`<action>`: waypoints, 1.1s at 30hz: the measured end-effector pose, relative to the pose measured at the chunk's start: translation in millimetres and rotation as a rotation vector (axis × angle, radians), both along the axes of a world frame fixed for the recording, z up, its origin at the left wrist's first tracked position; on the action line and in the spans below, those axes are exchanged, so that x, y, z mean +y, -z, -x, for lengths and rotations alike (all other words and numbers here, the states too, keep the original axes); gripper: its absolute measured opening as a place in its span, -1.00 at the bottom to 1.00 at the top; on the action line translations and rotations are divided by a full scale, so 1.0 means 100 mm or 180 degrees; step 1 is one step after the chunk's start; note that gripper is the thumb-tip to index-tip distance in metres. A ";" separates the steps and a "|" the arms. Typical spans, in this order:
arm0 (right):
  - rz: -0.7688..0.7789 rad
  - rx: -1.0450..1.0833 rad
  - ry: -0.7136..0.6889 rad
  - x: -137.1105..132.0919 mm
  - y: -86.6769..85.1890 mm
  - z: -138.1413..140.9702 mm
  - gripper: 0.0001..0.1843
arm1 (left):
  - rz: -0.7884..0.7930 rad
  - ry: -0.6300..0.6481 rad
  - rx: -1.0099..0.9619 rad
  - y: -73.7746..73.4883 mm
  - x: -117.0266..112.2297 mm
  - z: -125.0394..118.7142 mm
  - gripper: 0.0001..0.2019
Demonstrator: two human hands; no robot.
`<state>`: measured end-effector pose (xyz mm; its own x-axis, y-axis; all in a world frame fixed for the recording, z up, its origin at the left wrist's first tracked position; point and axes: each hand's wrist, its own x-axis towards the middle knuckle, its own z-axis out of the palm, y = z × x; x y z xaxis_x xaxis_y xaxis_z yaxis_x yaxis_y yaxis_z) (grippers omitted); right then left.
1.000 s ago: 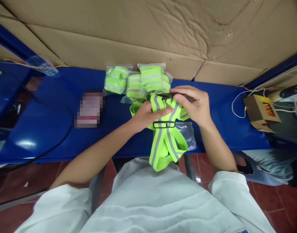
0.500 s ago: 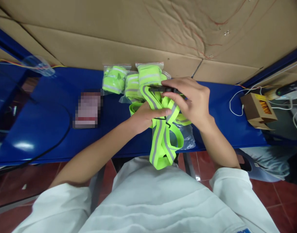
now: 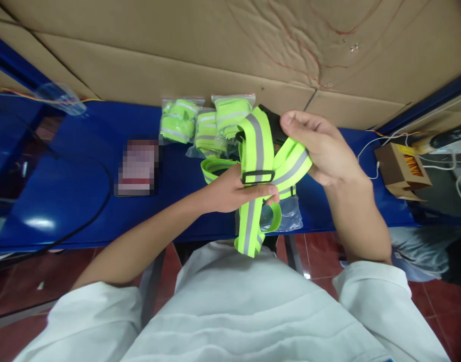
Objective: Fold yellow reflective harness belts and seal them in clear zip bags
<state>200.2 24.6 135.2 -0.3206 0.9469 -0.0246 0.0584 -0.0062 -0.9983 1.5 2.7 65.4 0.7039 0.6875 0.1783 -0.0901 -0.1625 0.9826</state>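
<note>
A neon-yellow reflective strap with a grey stripe and black buckles is held above the blue table. My left hand is closed, pinching the strap just below a black slider buckle. My right hand is closed round the strap's upper loops and a black clip at the top. A loop of the strap hangs down over the table's near edge toward my white shirt.
Three clear bags of folded yellow straps lie at the table's back. An empty clear bag lies under the strap. A blurred card lies to the left, a black cable beyond it. A small cardboard box and white wires sit at the right. A cardboard wall stands behind.
My right hand has lifted and turned palm up, pulling the strap's top upward. The hanging loop has shortened. My left hand stays pinched near the slider buckle.
</note>
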 end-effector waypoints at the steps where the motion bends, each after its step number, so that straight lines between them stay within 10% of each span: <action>1: 0.0154 0.0044 -0.0046 0.02 0.02 -0.01 -0.67 | 0.0042 0.0100 0.0004 0.00 0.01 0.01 -0.65; 14: 0.0141 -0.0129 -0.0582 0.10 0.28 -0.11 -0.57 | -0.0098 -0.0198 0.0305 0.13 0.04 0.15 -0.65; 18: -0.1223 -0.0591 -0.0089 -0.01 0.02 -0.21 -0.70 | 0.0199 0.0482 0.0516 0.18 0.13 0.22 -0.58; 24: -0.2779 -0.1471 -0.0261 -0.30 -0.44 -0.13 -0.70 | 0.0396 -0.0298 -0.0281 0.01 0.15 0.18 -0.19; 29: -0.3507 -0.1869 -0.0243 -0.27 -0.40 -0.03 -0.67 | 0.0334 -0.0220 -0.0526 -0.08 0.08 0.02 -0.30; 33: -0.3384 -0.1896 -0.0229 -0.20 -0.29 -0.06 -0.66 | 0.0188 -0.0913 -0.0761 -0.05 0.08 -0.02 -0.42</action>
